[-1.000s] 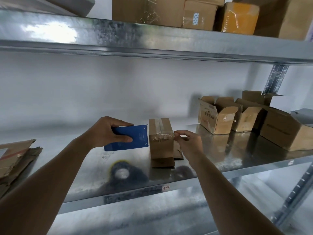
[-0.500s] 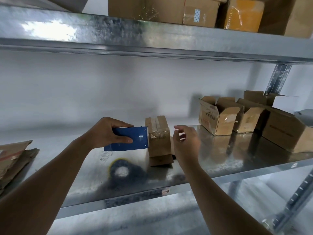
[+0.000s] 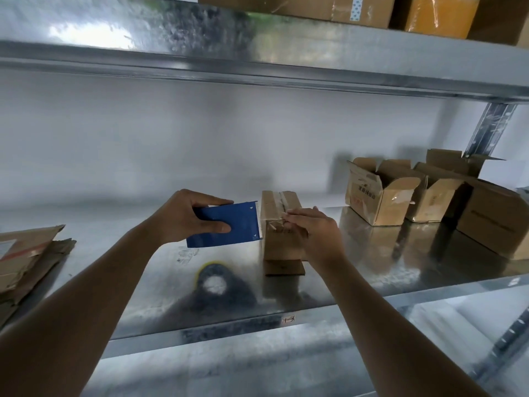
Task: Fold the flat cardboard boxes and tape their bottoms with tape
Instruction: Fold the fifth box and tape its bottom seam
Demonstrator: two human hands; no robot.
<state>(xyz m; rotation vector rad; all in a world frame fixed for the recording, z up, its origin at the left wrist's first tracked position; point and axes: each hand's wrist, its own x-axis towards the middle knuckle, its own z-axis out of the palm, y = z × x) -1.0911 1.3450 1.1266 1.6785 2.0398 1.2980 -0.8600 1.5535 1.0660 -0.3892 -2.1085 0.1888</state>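
A small brown cardboard box (image 3: 279, 224) stands upside down on the shiny galvanised metal shelf (image 3: 400, 265), its taped bottom facing up and a strip of clear tape running along the top seam and down the near face. The person's left hand (image 3: 186, 217) grips a flat blue tape dispenser (image 3: 226, 224), thumb on its near face and fingers curled over its top edge, and the toothed end of the dispenser sits right against the left side of the box. The right hand (image 3: 313, 233) lies over the box's upper near edge with the fingers laid fairly flat, pressing on the tape there; whether the fingertips pinch anything I cannot tell. A loose flap of the box (image 3: 284, 267) shows below, resting on the shelf. Near the front of the shelf, left of the box, lies a dark roll of tape with a yellowish rim (image 3: 213, 285), somewhat blurred. At the far left edge sits a stack of flat brown cardboard sheets (image 3: 25, 259). Off to the right, well apart from the hands, stand several open-topped folded cardboard boxes (image 3: 383, 190) in a row. Above, an upper metal shelf (image 3: 257, 50) carries larger brown parcels (image 3: 315, 7).
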